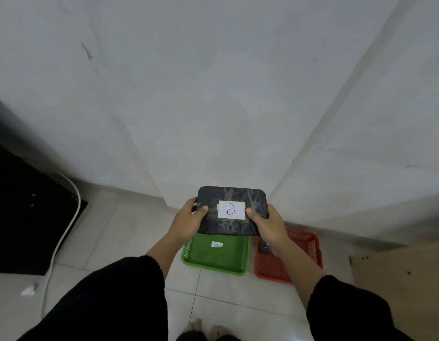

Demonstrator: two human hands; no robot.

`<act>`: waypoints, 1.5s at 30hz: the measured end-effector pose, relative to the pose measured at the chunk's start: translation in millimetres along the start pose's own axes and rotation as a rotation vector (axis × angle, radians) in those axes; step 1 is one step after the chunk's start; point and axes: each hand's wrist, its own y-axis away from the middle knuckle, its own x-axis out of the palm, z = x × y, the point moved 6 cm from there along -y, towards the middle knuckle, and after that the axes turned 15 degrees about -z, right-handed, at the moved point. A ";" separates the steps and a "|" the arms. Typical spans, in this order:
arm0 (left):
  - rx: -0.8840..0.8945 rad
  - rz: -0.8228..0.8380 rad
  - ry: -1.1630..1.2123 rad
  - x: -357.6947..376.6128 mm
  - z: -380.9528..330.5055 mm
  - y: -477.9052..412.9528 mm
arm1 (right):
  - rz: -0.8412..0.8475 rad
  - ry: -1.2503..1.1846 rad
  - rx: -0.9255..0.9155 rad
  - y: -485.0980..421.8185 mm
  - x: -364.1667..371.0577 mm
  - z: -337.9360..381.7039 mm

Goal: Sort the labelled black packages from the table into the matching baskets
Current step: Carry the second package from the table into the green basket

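Above green basket [214, 254], hands [229, 221] gripping package [232, 211]

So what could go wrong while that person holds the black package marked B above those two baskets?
The black package with the white B label is pinched only at its side edges by the left hand and right hand, so it could slip. It hangs over the far rim of the green plastic basket, so it might miss, or land in the neighbouring red plastic basket.
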 end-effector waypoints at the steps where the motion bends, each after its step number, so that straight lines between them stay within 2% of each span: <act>1: -0.005 0.025 -0.004 3.3 8.7 -12.2 | -0.013 -0.008 0.016 -7.8 7.5 -7.4; 6: -0.017 0.085 -0.002 30.7 79.5 -78.0 | -0.020 -0.004 0.072 -61.0 63.1 -69.7; 13: 0.015 0.078 -0.088 94.2 238.5 -172.1 | -0.066 0.029 0.129 -150.8 149.9 -217.8; 21: 0.190 -0.121 -0.221 118.9 394.6 -273.3 | -0.103 0.017 0.087 -246.7 239.0 -371.4; 25: 0.147 -0.135 -0.282 128.5 453.4 -315.1 | -0.110 -0.011 0.091 -282.7 275.8 -421.4; 28: 0.132 -0.110 -0.270 136.7 476.5 -333.3 | -0.140 -0.018 0.094 -298.2 293.4 -445.2; 33: 0.254 -0.088 -0.230 141.9 485.5 -333.5 | -0.214 -0.014 0.104 -309.4 304.2 -461.4; 40: 0.254 -0.097 -0.208 141.8 487.1 -335.5 | -0.266 -0.018 0.121 -312.2 314.0 -466.1; 45: 0.244 -0.097 -0.195 144.0 490.0 -336.7 | -0.193 -0.044 0.121 -310.3 334.2 -462.9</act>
